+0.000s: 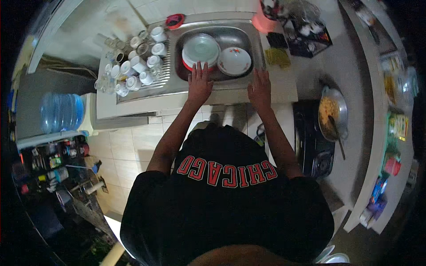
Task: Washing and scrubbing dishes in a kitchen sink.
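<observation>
Before me is a stainless steel sink (pixel 229 30) set in a counter. Its basin holds a stack of plates with a pale greenish glass plate (pixel 201 47) on top and a red rim (pixel 187 66) showing underneath. Beside that stack lies a white floral plate (pixel 234 61). My left hand (pixel 200 83) reaches over the basin's front edge, its fingertips overlapping the near side of the stack in view; contact cannot be made out. At the basin's right front corner is my right hand (pixel 260 87), palm down with fingers spread. Neither hand holds anything.
Several white cups (pixel 137 64) and clear glasses crowd the drainboard (pixel 163 74) at left. A red dish (pixel 175 21) sits behind. To the right are a pink container (pixel 263 23), a yellow-green cloth (pixel 277 58) and a wok of food (pixel 329 108) on a black stove (pixel 313 146).
</observation>
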Motion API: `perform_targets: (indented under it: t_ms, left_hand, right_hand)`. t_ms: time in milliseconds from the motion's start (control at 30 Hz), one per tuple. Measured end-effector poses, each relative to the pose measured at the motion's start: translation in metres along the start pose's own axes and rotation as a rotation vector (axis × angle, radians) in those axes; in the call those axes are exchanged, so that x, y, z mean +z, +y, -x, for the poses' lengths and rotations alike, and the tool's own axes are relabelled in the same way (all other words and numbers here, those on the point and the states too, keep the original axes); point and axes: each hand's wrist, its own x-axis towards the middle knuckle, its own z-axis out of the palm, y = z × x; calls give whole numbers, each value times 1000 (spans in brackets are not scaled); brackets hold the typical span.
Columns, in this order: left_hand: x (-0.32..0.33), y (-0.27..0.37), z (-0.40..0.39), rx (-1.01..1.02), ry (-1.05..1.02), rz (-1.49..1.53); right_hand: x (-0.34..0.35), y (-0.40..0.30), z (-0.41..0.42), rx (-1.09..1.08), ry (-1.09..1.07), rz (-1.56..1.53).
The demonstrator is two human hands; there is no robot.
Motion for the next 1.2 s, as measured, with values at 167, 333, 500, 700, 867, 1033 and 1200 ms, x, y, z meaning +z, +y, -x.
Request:
perform_targets:
  t_ms: [167, 333, 500, 700, 867, 1033, 1200]
  left_hand:
    - [2, -51, -16, 4, 8, -102]
    - [18, -89, -44, -4, -39, -154]
    - [28, -107, -74, 32, -121, -218]
    - [48, -115, -128, 47, -360, -254]
    - [64, -128, -135, 114, -299, -249]
    - [84, -133, -142, 235, -278, -262]
    - [108, -136, -136, 227, -274, -269]
  right_hand:
    - [40, -20, -46, -124, 31, -17]
    - [79, -37, -87, -119, -85, 61]
    - [112, -31, -153, -208, 26, 1]
    - [123, 10, -318, -174, 399, -204]
    - [123, 2, -429, -174, 466, -262]
    - [121, -8, -457, -129, 500, -285]
    - [123, -10, -462, -64, 505, -302]
